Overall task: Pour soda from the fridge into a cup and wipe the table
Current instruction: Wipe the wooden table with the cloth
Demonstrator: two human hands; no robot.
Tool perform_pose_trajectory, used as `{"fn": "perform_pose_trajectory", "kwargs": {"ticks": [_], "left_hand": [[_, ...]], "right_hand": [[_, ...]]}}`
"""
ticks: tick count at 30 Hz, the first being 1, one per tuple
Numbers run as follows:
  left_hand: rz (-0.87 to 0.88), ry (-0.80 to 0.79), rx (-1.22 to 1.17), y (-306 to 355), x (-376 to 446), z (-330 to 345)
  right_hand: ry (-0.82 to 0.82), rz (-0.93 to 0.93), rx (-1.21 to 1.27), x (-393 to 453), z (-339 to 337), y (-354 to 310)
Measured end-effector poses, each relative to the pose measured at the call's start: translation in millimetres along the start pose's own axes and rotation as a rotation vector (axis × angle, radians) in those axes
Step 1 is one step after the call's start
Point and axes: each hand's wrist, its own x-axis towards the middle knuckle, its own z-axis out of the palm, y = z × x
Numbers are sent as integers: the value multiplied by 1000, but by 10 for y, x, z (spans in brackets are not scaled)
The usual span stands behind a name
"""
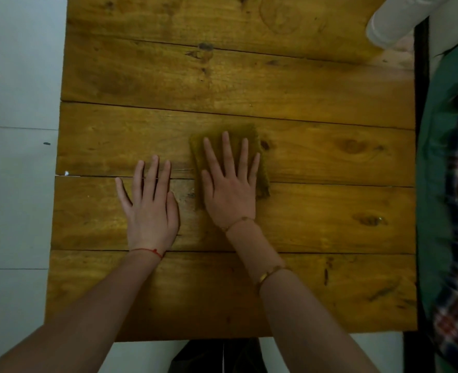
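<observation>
The right hand (229,189) lies flat, fingers straight and spread, pressing a folded mustard-yellow wiping cloth (252,138) onto the yellow-brown plank table (330,219); nothing is curled round the cloth, so it is held by palm pressure alone. The left hand (150,208) rests flat on the bare wood just beside it, fingers straight and together, holding nothing; it seems to be steadying the person rather than working.

The cloth sits near the middle of the table, almost wholly under the right palm and fingers, its long axis running away from the person along the line of the fingers; a strip shows past the fingertips and down the little-finger side. The right hand is the one on the cloth, the left apart from it, so the wiping stroke belongs to the right; most unwiped board lies to the far side and to the right.

A white cylinder, possibly the cup (394,25), stands at the far right corner, blurred and cut by the frame edge; whether it holds soda cannot be told. Judging from this, the wiping step is in hand; a sweep toward that corner risks knocking the cylinder.
</observation>
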Motion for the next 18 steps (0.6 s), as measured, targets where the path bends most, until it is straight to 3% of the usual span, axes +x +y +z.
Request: {"fn": "perform_pose_trajectory", "kwargs": {"ticks": [2,6,10,12,18], "left_hand": [[1,8,-13,-6,-10,3],[14,34,-31,-20,-15,16],[24,50,-49,-35,-40,22],[33,46,-89,-46,-41,18],[102,0,-202,-69,-363,-73]], "right_hand": [[13,2,-25,-138,-15,249],[54,338,-28,-277,-161,850],[58,494,20,-258,-143,719],[51,429,17,-252,-101,535],[-51,8,1,-737,147,-45]]}}
